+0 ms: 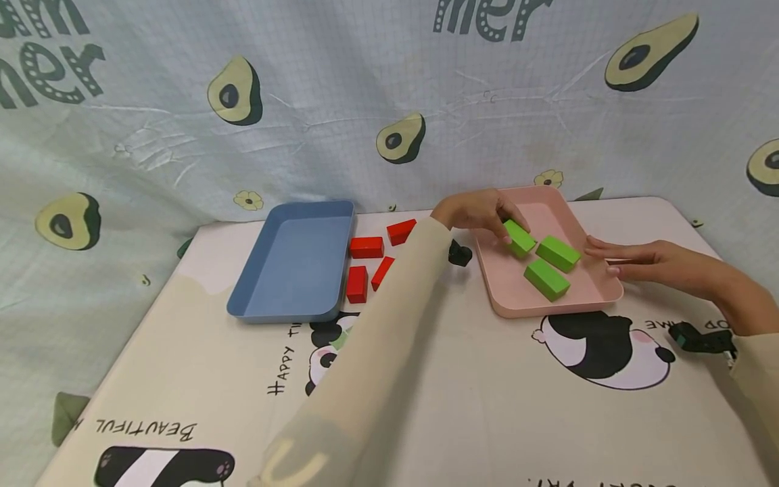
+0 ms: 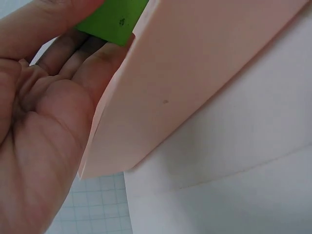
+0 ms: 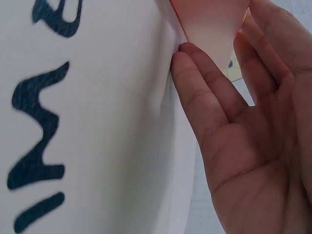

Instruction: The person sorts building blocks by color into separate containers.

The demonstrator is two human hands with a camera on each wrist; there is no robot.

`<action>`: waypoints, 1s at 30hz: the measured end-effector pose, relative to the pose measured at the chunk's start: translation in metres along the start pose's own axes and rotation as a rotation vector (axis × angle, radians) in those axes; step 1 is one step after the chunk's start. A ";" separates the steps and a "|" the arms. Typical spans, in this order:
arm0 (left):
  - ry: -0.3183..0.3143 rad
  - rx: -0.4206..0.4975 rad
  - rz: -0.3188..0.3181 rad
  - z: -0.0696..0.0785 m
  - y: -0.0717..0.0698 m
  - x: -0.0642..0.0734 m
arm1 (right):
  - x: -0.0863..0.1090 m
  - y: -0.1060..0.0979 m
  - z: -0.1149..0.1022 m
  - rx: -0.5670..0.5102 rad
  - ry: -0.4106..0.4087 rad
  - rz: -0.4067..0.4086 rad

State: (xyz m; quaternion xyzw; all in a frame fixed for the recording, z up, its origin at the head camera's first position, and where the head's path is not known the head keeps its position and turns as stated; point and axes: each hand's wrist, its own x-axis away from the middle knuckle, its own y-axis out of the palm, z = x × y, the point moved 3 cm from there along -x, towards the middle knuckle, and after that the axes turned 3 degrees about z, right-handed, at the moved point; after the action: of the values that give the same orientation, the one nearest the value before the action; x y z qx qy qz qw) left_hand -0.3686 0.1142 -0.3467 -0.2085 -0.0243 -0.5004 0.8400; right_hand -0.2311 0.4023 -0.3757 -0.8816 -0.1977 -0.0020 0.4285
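My left hand (image 1: 481, 211) reaches over the left wall of the pink tray (image 1: 590, 284) and grips a green block (image 1: 518, 238) between thumb and fingers. In the left wrist view, that green block (image 2: 114, 22) shows just past the tray's rim, partly covered by the thumb. Two more green blocks lie beside it in the tray, one near the middle (image 1: 558, 253) and one toward the front (image 1: 547, 279). At the tray's right side, my right hand (image 1: 669, 265) touches the wall with nearly straight fingers and holds nothing.
A blue tray (image 1: 292, 264) stands at the left of the table. Between the trays lie several red blocks (image 1: 367, 247), some partly hidden by my left sleeve (image 1: 377, 338). A patterned curtain (image 1: 328, 88) hangs along the table's back edge.
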 end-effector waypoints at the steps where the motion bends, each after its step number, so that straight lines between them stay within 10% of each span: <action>1: -0.008 -0.002 0.006 0.001 0.000 0.000 | 0.000 0.000 0.000 0.003 0.002 0.005; 14: -0.063 -0.089 0.109 0.015 -0.003 0.002 | 0.000 -0.002 -0.002 0.050 -0.003 0.011; 30: -0.095 -0.140 0.043 0.022 0.002 0.003 | 0.002 -0.002 -0.002 0.029 -0.030 0.006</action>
State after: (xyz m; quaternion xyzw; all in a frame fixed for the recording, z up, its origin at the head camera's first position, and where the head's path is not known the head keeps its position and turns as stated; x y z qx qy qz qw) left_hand -0.3621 0.1208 -0.3269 -0.2905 -0.0246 -0.4722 0.8319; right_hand -0.2298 0.4024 -0.3721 -0.8758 -0.2013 0.0154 0.4385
